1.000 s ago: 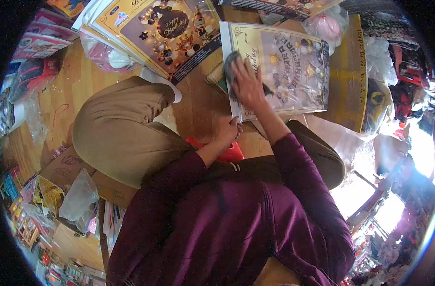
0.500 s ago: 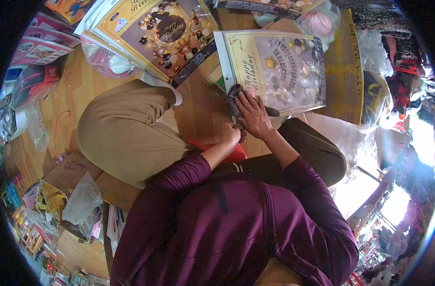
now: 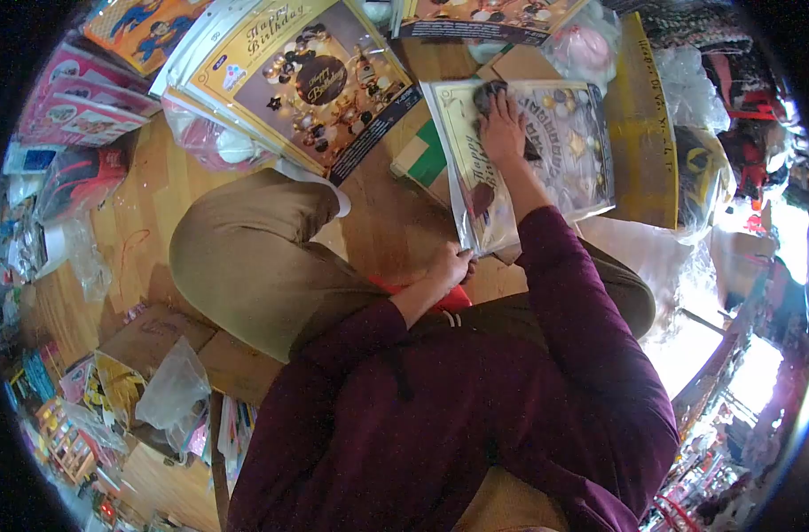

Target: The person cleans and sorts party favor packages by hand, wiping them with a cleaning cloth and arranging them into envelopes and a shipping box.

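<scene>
My right hand (image 3: 502, 131) lies on the upper left of a clear-wrapped "Happy Birthday" package (image 3: 569, 182), pressing a dark cloth (image 3: 488, 94) against its surface. Most of the cloth is hidden beneath the fingers. The package has a yellow edge and pictures of balloons and a banner. At its bottom left corner, my left hand (image 3: 451, 266) pinches the plastic between thumb and fingers.
Stacked birthday packages (image 3: 320, 80) lie ahead on the left, another (image 3: 489, 18) at the top. A yellow-taped carton (image 3: 648, 133) stands right of the held package. Pink packets (image 3: 94, 115) and an open box (image 3: 147, 341) are on the left of the wooden floor (image 3: 147, 222).
My right hand has moved up and slightly right across the package with the dark cloth. My left hand has shifted slightly right and down, to the package's corner. The view has shifted slightly.
</scene>
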The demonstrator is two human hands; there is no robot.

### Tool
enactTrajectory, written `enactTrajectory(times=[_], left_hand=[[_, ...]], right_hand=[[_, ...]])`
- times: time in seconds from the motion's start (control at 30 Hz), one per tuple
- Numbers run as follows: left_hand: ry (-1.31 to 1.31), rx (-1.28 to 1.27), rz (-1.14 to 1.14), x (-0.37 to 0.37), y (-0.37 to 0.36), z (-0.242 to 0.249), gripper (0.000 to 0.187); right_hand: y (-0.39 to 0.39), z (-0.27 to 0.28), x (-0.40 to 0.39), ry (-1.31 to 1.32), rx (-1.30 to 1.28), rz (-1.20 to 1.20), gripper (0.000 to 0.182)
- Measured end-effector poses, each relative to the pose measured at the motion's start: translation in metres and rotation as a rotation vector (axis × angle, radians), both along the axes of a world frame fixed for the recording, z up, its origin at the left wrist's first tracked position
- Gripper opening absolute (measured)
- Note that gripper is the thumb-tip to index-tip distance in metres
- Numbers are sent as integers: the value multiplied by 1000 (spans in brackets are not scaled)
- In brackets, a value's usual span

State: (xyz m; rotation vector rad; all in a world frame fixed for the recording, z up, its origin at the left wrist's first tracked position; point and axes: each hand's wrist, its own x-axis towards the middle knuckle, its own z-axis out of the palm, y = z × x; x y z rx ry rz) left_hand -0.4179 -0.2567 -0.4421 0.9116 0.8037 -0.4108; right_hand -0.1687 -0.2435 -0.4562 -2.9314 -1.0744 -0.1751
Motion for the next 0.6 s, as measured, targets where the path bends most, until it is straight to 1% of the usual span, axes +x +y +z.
enactTrajectory(times=[0.03, 0.07, 0.1, 0.13, 0.17, 0.2, 0.23, 0.27, 0.33, 0.37, 0.4, 0.43, 0.47, 0.5, 0.53, 0.57, 0.6], left_hand=[[-12, -5, -9, 1, -4, -6, 23], [-10, 73, -82, 2, -9, -17, 23], [-5, 149, -156, 3, -12, -24, 23], [35, 114, -174, 6, -11, -21, 26], [36, 96, -180, 10, -8, -13, 26], [20, 111, -100, 15, -4, -5, 27], [9, 130, -24, 17, 0, -3, 28], [-20, 78, 9, 19, 1, -14, 30], [-4, 104, 6, 20, 3, -32, 29], [7, 133, 9, 20, 3, -44, 28], [-96, 250, -92, 18, -1, -67, 27], [-99, 250, -90, 19, -5, -75, 27], [-49, 169, -41, 19, -9, -80, 26], [4, 88, 6, 16, -13, -86, 25], [10, 335, 211, 19, -20, -84, 29], [15, 339, 215, 18, -18, -86, 29], [-32, 327, 137, 15, -14, -88, 29]], right_hand=[[-15, 0, 5, -10, -55, -53, 48], [-35, -8, 14, -21, -61, -63, 48], [-58, -19, 22, -36, 193, -5, 40], [-74, -24, 24, -47, 441, 56, 34], [-78, -7, 18, -46, 423, 51, 34], [-73, 32, 5, 177, 549, -243, 25], [-73, 58, -9, 400, 669, -546, 22], [-79, 64, -15, 272, 715, -392, 28], [-77, 77, -45, 430, 716, -290, 25], [-85, 73, -56, 446, 230, -94, 22], [-79, 67, -78, 479, 298, 68, 41], [-74, 57, -90, 410, 85, 364, 52], [-68, 53, -107, 422, -169, 491, 56], [-65, 36, -121, 405, -141, 543, 59], [-58, 37, -121, 381, -135, 526, 60], [-49, 40, -118, 360, -129, 514, 61], [-39, 39, -112, 366, -128, 523, 61]])
